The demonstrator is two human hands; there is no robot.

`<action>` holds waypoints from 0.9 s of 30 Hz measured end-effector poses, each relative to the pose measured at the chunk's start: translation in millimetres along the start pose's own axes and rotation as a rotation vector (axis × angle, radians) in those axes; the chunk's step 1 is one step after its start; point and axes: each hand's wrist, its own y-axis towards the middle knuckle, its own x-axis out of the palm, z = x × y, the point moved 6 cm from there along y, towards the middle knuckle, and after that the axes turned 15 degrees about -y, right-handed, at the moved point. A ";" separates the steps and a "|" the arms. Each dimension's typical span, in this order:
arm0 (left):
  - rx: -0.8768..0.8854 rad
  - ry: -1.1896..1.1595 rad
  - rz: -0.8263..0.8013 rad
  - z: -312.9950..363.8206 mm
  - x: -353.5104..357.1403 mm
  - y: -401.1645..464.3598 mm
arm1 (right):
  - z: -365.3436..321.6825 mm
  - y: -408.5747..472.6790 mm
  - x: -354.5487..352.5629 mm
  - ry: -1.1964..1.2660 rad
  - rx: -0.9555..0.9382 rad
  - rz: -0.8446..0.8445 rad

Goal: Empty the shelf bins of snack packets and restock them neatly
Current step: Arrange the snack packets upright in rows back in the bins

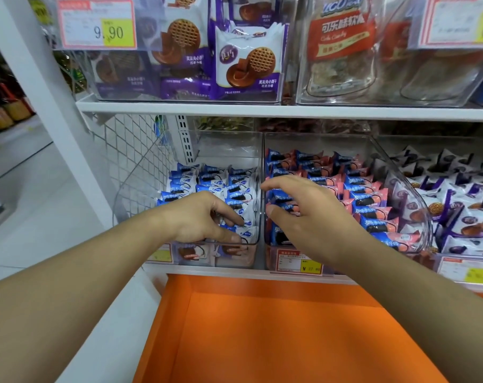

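Observation:
A clear left bin (258, 150) on the lower shelf holds blue-and-white snack packets (210, 176) in rows. My left hand (201, 217) reaches into its front end, thumb and forefinger pinching one blue-and-white packet (246, 232) just behind the front wall. The clear middle bin (384, 158) beside it is packed with pink-and-blue packets (367, 194). My right hand (309, 211) hovers over the front of that bin, fingers spread and curved, holding nothing. An orange box (262, 333) lies open and empty below the shelf edge, under both forearms.
To the right stands a third bin of purple-and-white waffle packets (461, 205). The upper shelf (262, 110) carries clear bins of waffle packets (248, 59) and a cola candy bag (342, 42). A wire mesh panel (135, 161) and a white post (41, 87) close the left side.

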 end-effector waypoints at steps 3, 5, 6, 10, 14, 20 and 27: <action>0.010 -0.020 0.026 -2.4 -2.9 0.7 | -0.3 0.0 0.4 0.004 -0.006 0.000; 0.015 -0.005 0.048 -4.0 -0.3 1.8 | -0.6 -0.1 0.4 0.003 -0.010 0.003; 0.019 0.024 0.062 -4.6 1.5 3.5 | -0.9 -0.3 0.6 0.004 -0.012 0.005; 0.014 0.130 0.091 2.3 6.5 4.7 | -1.1 -1.0 1.7 0.000 -0.022 0.011; 0.034 0.024 0.097 10.5 -1.3 -12.0 | -2.5 -2.9 1.7 -0.017 -0.059 0.047; 0.180 -0.391 0.224 13.8 -8.7 -102.2 | -34.7 -26.9 -9.4 0.099 -0.238 0.152; -0.092 0.141 -0.010 -136.6 38.7 -161.1 | -80.6 -97.6 140.6 -0.117 -0.458 -0.541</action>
